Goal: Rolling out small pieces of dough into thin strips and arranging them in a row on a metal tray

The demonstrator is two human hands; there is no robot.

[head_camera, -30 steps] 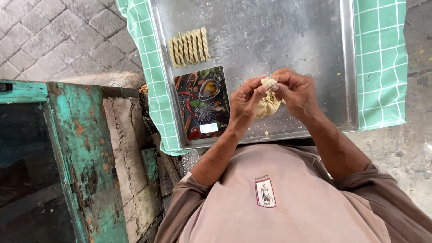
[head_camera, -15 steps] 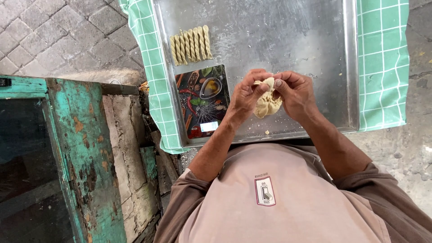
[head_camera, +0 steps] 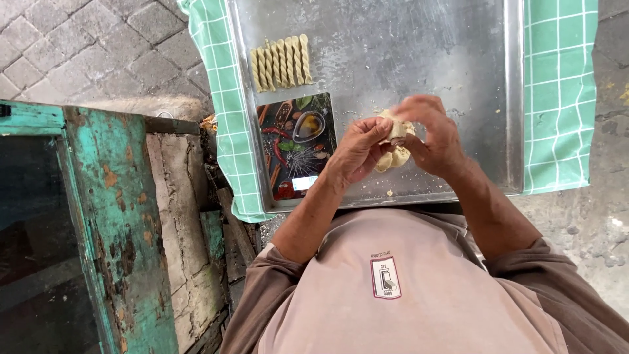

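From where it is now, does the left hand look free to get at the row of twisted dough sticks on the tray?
Probably yes, once it lets go: the left hand pinches the dough lump along with the right hand. Only bare tray and the printed scale lie before the twisted sticks.

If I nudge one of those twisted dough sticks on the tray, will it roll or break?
The twisted dough sticks look round, so one may roll a little on the smooth metal tray. They look like the dough lump both hands are shaping, so probably soft: apt to bend or dent rather than snap.
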